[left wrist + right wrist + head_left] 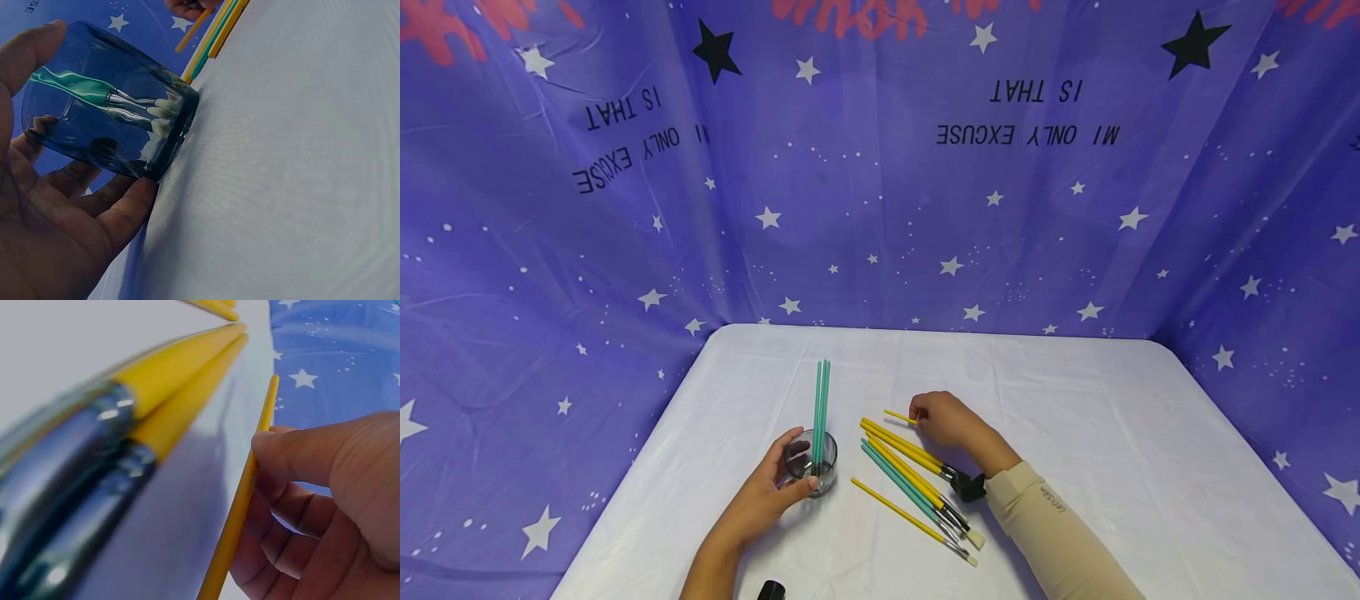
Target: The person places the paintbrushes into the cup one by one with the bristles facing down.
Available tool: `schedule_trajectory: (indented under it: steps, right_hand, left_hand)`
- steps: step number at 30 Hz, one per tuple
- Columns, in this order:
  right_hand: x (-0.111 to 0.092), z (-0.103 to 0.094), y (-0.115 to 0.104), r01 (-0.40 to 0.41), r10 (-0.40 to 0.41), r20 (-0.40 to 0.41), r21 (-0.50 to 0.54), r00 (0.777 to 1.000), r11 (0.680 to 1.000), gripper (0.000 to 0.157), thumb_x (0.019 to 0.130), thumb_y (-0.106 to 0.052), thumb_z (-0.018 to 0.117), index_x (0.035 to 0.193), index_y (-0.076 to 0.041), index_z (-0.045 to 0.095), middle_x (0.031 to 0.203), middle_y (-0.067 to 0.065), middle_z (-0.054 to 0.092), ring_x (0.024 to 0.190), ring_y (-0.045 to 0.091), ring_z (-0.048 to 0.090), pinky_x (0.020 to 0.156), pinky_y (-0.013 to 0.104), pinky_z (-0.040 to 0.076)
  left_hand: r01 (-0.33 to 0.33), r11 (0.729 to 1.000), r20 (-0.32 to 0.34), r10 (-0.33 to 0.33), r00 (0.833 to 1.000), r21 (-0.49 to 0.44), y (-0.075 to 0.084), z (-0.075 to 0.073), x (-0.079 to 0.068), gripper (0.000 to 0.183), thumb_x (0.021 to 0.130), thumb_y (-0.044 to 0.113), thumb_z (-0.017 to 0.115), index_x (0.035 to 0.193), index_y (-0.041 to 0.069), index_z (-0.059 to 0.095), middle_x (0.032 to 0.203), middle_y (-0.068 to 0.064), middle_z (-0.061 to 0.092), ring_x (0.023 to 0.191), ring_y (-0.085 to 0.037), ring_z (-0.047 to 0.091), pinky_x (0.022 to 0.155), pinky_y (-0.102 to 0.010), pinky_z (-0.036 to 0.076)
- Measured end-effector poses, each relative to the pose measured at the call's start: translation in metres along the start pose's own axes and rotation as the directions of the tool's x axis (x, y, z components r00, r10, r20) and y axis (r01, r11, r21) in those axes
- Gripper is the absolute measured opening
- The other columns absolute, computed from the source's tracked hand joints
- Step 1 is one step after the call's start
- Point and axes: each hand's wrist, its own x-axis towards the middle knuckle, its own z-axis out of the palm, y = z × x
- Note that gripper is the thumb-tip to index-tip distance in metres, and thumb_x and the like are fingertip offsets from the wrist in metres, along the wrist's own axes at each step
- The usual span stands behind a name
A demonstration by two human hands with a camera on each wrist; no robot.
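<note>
My left hand (767, 492) grips a clear drinking glass (833, 447) on the table, thumb on the near side and fingers around the far side. Several green-handled paintbrushes (822, 404) stand in it, handles up; the left wrist view shows their pale bristles (164, 112) at the bottom. My right hand (951, 421) pinches a thin yellow paintbrush (240, 503) between thumb and fingers, beyond the loose brushes. Its bristle end is hidden in the head view. Beside that hand lie yellow paintbrushes (898, 442) and green paintbrushes (895, 477), handle ends toward the glass.
A single yellow paintbrush (895, 508) lies apart on the near side of the pile. A black object (772, 591) is cut off at the bottom edge. The white-covered table (1037, 375) meets a purple star-patterned curtain (880, 208) at the back and sides.
</note>
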Motion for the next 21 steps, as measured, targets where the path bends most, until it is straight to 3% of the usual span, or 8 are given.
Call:
schedule_trajectory:
  steps: [12,21]
  right_hand:
    - [0.001,-0.015,-0.011,0.001,0.004,-0.060,0.091,0.998,0.996,0.010,0.092,0.002,0.063,0.094,-0.008,0.067,0.085,-0.003,0.062,0.078,0.016,0.054,0.071,0.035,0.046]
    - [0.002,-0.023,-0.018,0.029,-0.013,-0.121,0.135,0.993,0.990,0.011,0.092,0.000,0.065,0.095,-0.010,0.065,0.088,-0.001,0.064,0.079,0.015,0.056,0.070,0.034,0.047]
  left_hand:
    - [0.002,1.000,-0.003,-0.002,1.000,-0.027,0.001,0.001,0.000,0.077,0.088,0.013,0.076,0.151,0.022,0.032,0.147,-0.023,0.043,0.136,-0.041,0.041,0.110,-0.052,0.031]
    - [0.000,1.000,0.005,0.000,1.000,-0.014,-0.001,0.000,0.001,0.079,0.088,0.014,0.076,0.153,0.019,0.031,0.147,-0.021,0.043,0.137,-0.040,0.040,0.110,-0.050,0.032]
